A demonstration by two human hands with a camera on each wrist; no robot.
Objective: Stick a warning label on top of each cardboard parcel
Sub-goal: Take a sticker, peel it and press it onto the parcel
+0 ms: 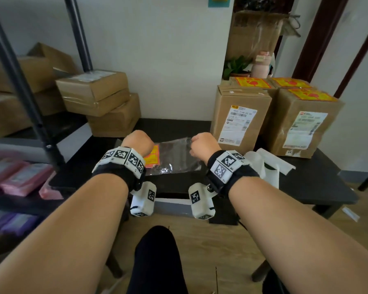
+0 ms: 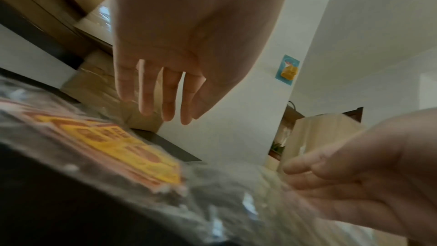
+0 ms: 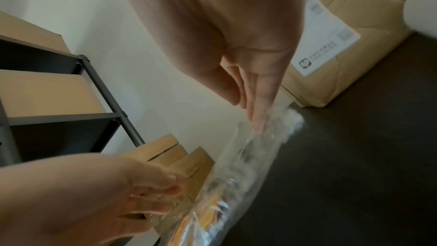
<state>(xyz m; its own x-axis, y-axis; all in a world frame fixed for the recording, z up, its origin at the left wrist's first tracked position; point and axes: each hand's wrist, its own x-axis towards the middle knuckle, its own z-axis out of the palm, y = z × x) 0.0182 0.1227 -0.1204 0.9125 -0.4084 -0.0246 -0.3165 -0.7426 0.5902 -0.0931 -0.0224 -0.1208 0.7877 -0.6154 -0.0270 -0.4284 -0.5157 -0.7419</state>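
Observation:
A clear plastic bag (image 1: pixel 174 160) lies on the black table (image 1: pixel 306 183) with a stack of yellow-and-red warning labels (image 1: pixel 153 157) inside its left end. My left hand (image 1: pixel 137 143) is over the label end, its fingers (image 2: pixel 165 100) straight and relaxed just above the labels (image 2: pixel 118 145). My right hand (image 1: pixel 197 145) pinches the bag's right edge (image 3: pixel 272 128) between thumb and fingers (image 3: pixel 257 108), lifting the film a little. Two tall parcels (image 1: pixel 240 115) (image 1: pixel 302 122) at the right carry labels on top. A stack of parcels (image 1: pixel 94 90) at the back left shows none.
A metal shelf frame (image 1: pixel 26 96) with more boxes and pink packets (image 1: pixel 19 177) stands to the left. White backing paper (image 1: pixel 268 168) lies right of the bag. A plant and a pink bottle (image 1: pixel 261 64) stand behind the tall parcels. My knee (image 1: pixel 157 259) is below the table edge.

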